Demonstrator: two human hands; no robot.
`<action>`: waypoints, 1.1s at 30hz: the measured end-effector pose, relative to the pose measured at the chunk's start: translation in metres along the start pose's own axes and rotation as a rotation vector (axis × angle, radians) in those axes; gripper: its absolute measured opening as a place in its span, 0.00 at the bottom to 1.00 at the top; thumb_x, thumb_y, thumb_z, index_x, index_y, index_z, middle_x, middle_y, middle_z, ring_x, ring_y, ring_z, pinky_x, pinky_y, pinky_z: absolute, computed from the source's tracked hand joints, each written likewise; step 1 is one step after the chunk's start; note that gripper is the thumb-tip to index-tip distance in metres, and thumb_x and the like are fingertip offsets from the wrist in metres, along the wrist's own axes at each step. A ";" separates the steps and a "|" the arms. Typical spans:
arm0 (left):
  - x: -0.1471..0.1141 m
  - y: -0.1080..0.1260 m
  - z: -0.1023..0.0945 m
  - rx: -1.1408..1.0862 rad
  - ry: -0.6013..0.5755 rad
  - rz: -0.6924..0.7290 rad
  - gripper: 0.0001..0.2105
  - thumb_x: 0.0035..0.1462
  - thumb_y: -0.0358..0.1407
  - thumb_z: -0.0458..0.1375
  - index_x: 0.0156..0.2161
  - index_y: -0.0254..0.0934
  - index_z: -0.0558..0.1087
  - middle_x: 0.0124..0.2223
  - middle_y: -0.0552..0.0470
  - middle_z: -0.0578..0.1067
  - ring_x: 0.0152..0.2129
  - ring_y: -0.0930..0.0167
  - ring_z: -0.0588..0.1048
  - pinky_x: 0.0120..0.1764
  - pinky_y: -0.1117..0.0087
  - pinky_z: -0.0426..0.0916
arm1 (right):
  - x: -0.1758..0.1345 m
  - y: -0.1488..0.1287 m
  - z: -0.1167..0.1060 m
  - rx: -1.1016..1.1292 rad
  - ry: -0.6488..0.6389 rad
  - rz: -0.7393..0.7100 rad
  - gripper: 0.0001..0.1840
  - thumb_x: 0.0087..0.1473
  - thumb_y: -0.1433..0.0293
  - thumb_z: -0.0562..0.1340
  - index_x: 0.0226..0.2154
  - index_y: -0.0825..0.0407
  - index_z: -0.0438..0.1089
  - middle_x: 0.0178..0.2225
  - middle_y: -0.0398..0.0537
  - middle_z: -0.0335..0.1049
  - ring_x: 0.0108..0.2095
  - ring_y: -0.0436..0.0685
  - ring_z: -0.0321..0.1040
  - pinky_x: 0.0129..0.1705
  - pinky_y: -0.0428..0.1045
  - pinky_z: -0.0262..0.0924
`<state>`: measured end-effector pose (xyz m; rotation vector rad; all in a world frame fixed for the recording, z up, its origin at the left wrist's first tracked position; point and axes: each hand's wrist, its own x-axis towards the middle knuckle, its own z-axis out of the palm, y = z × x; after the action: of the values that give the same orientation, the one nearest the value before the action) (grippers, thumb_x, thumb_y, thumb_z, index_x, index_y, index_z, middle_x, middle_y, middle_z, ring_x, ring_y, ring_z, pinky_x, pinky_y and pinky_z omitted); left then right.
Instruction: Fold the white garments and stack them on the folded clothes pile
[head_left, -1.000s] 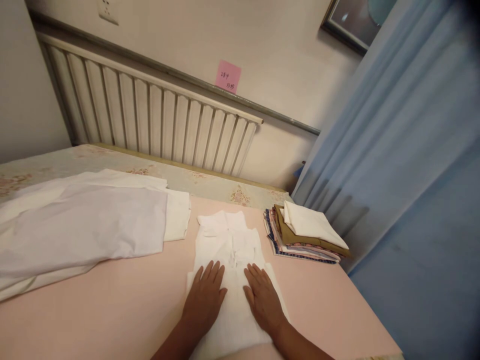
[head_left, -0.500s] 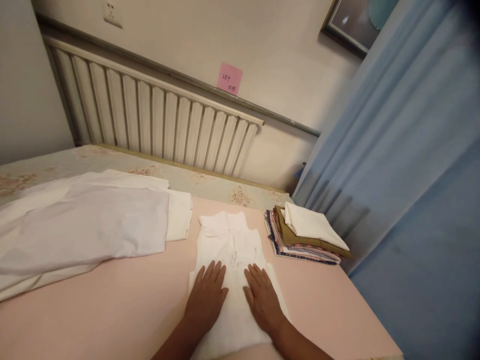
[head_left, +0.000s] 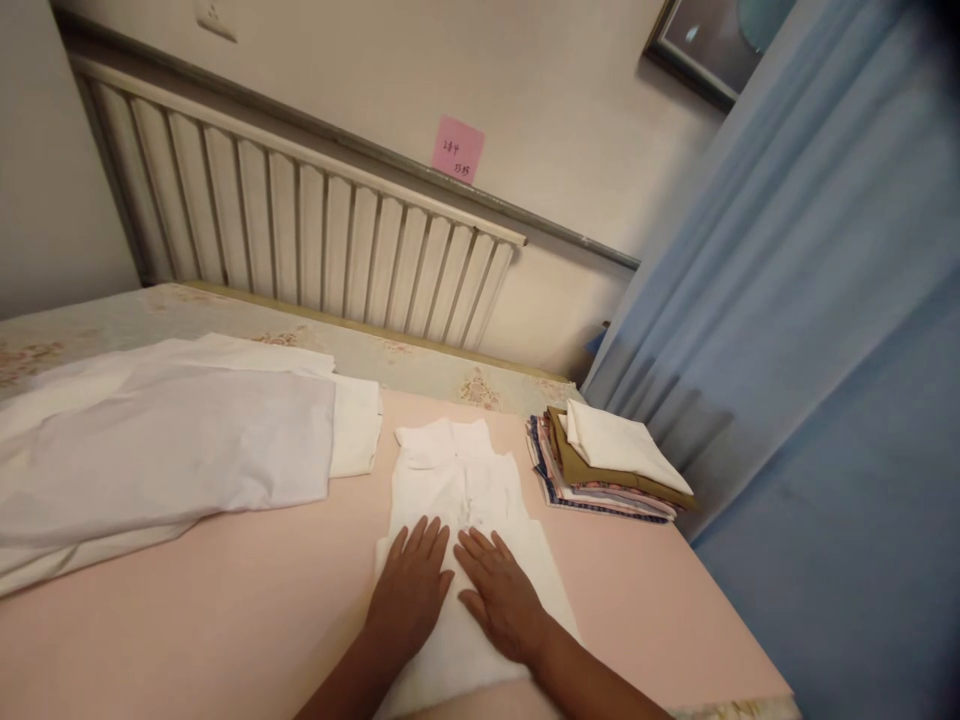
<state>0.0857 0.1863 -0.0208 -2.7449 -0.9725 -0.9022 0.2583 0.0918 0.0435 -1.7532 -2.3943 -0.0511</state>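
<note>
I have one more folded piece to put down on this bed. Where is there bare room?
Bare pink sheet lies in front of the large white cloth, left of the left hand. A narrower strip runs between the white garment and the folded stack. The middle is crowded by both hands, right hand included.

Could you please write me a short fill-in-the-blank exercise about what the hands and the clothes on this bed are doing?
1. Both hands, the left hand and the right hand, lie flat on a white ____.
2. The sticky note on the wall is ____ in colour.
3. The pile of folded clothes lies to the ____ of the hands.
4. The top piece on that pile is ____.

Missing words: garment; pink; right; white
</note>
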 end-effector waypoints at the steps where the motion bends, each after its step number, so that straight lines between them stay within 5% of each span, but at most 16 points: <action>1: 0.000 0.000 -0.001 -0.003 -0.003 -0.002 0.23 0.61 0.39 0.47 0.61 0.39 0.63 0.61 0.47 0.67 0.59 0.61 0.63 0.60 0.54 0.56 | -0.002 0.004 0.000 -0.009 -0.001 0.008 0.32 0.61 0.69 0.56 0.65 0.49 0.48 0.66 0.48 0.47 0.66 0.61 0.41 0.65 0.66 0.42; 14: 0.002 0.001 -0.001 -0.005 -0.041 -0.006 0.24 0.61 0.39 0.47 0.61 0.37 0.62 0.62 0.47 0.66 0.60 0.59 0.62 0.59 0.52 0.57 | -0.023 0.044 0.009 -0.105 0.095 0.069 0.31 0.64 0.65 0.53 0.66 0.47 0.44 0.66 0.49 0.47 0.66 0.61 0.42 0.64 0.65 0.45; 33: 0.008 0.003 -0.019 0.031 -0.220 -0.069 0.24 0.62 0.38 0.46 0.63 0.41 0.59 0.65 0.50 0.62 0.62 0.63 0.57 0.61 0.54 0.53 | -0.045 0.066 0.027 -0.105 0.232 0.238 0.25 0.64 0.64 0.52 0.62 0.50 0.55 0.64 0.49 0.53 0.65 0.60 0.45 0.64 0.62 0.46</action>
<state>0.0832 0.1833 -0.0007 -2.8450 -1.1108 -0.5958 0.3305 0.0732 0.0051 -1.9458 -2.0429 -0.3347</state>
